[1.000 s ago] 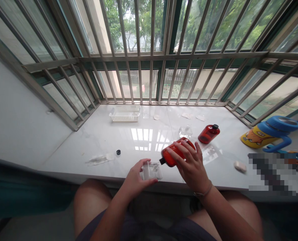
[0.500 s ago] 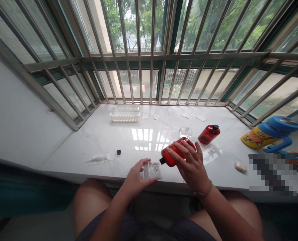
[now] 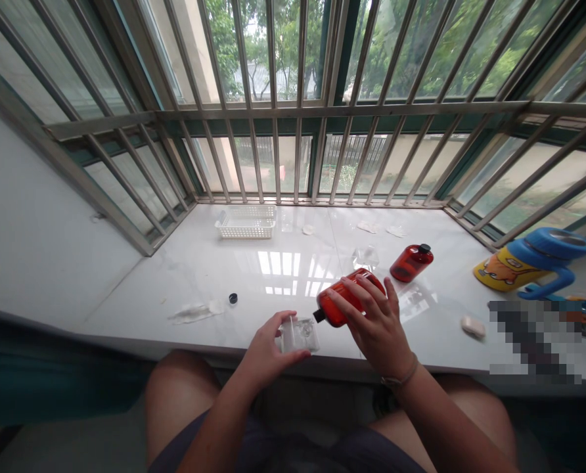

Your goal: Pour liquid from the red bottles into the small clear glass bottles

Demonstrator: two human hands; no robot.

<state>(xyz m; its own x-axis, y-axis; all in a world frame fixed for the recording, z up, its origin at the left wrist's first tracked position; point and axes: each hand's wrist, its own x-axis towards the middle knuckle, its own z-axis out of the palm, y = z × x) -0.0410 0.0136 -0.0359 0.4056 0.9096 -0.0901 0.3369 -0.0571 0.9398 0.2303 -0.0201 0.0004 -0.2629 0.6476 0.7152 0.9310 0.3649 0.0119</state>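
Observation:
Between its thumb and fingers, my left hand (image 3: 268,348) grips a small clear plastic box (image 3: 300,335) near the counter's front edge. My right hand (image 3: 379,322) is wrapped over a red-orange bottle (image 3: 349,299), tipped so its dark neck points down and left at the box. The neck is close to the box's right rim; whether liquid flows is too fine to see. A second red bottle with a black cap (image 3: 411,263) rests just beyond my right hand. A small black cap (image 3: 232,299) lies on the counter to the left.
On the white counter (image 3: 140,295) are a white perforated basket (image 3: 246,226), crumpled clear plastic (image 3: 197,312), another clear container (image 3: 365,257) and a pale soap-like block (image 3: 473,328). A blue and yellow flask (image 3: 524,263) occupies the right side. Metal window bars (image 3: 322,115) rise behind.

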